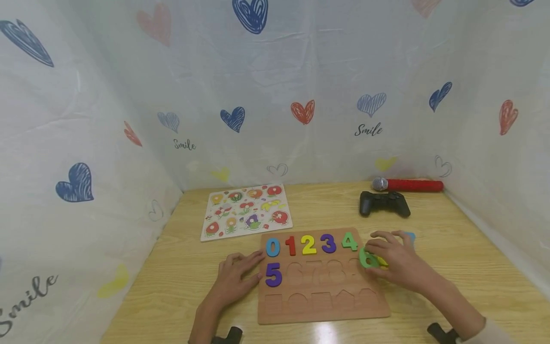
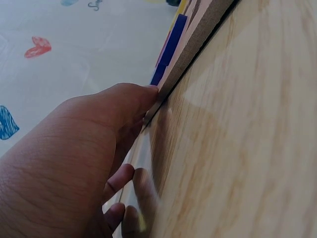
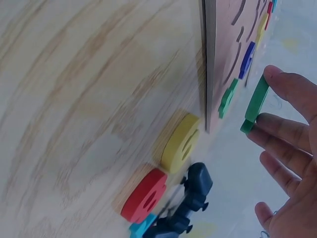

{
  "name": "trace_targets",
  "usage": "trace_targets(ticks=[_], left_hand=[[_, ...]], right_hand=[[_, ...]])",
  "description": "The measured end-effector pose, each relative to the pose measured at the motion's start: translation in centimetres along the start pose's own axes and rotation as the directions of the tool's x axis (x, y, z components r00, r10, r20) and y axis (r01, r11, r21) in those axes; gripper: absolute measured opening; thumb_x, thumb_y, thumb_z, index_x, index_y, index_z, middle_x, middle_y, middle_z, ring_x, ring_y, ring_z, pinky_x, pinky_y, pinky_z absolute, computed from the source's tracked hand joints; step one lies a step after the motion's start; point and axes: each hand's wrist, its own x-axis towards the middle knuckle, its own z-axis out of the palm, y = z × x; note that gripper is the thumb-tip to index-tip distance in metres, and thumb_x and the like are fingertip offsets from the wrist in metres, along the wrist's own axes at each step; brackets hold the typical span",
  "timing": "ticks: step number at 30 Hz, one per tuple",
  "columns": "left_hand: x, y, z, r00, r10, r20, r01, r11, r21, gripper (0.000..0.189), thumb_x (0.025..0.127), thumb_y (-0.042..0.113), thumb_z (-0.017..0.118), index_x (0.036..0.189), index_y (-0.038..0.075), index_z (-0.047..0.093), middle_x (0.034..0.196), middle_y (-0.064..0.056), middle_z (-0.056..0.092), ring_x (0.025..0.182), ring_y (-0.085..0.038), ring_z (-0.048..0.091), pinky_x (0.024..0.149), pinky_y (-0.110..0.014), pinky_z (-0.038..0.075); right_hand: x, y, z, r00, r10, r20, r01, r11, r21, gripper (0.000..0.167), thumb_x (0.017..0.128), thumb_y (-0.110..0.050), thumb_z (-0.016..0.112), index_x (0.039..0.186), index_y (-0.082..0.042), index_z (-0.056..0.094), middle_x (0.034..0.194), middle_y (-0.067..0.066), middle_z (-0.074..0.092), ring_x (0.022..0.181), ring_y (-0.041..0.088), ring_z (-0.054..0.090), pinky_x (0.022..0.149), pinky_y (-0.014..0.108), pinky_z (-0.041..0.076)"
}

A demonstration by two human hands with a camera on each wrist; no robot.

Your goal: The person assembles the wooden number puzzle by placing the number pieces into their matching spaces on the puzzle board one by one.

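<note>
My right hand (image 1: 399,263) pinches a green number 6 (image 1: 363,256) above the right edge of the wooden number board (image 1: 322,314). In the right wrist view, the thumb and fingertips hold this green piece (image 3: 256,101) on edge, apart from the board. My left hand (image 1: 234,279) touches the board's left edge with thumb and forefinger, seen close in the left wrist view beside a purple piece (image 2: 173,42). Numbers 0 to 4 sit along the top row, with a purple 5 (image 1: 273,281) starting the second. The other visible recesses show bare wood.
Yellow (image 3: 171,148) and red (image 3: 136,201) number pieces lie right of the board, with a blue piece (image 3: 142,226) beside them. Behind are a black game controller (image 1: 384,204), a red microphone (image 1: 414,185) and a fruit puzzle board (image 1: 234,210). Heart-printed sheeting (image 1: 275,153) surrounds the table.
</note>
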Motion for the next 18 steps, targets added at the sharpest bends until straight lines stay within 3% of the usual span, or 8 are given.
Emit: trace_targets(ticks=[13,18], left_hand=[[0.0,0.2,-0.3,1.0,-0.004,0.012,0.005,1.0,-0.008,0.05,0.097,0.048,0.061,0.143,0.029,0.057,0.151,0.013,0.048,0.121,-0.023,0.039,0.092,-0.051,0.027],[0.0,0.1,-0.2,1.0,-0.006,0.013,0.006,1.0,-0.001,0.05,0.097,0.049,0.06,0.143,0.03,0.057,0.151,0.014,0.047,0.122,-0.022,0.039,0.092,-0.051,0.028]], right_hand=[[1.0,-1.7,0.9,0.999,-0.04,-0.012,0.041,0.998,0.05,0.045,0.071,-0.034,0.09,0.107,-0.012,0.074,0.11,0.002,0.07,0.12,0.032,0.051,0.095,0.06,0.023],[1.4,-2.4,1.3,0.999,-0.038,0.016,0.037,0.999,0.025,0.044,0.073,-0.035,0.089,0.109,-0.012,0.074,0.111,0.001,0.07,0.121,0.032,0.051,0.096,0.061,0.024]])
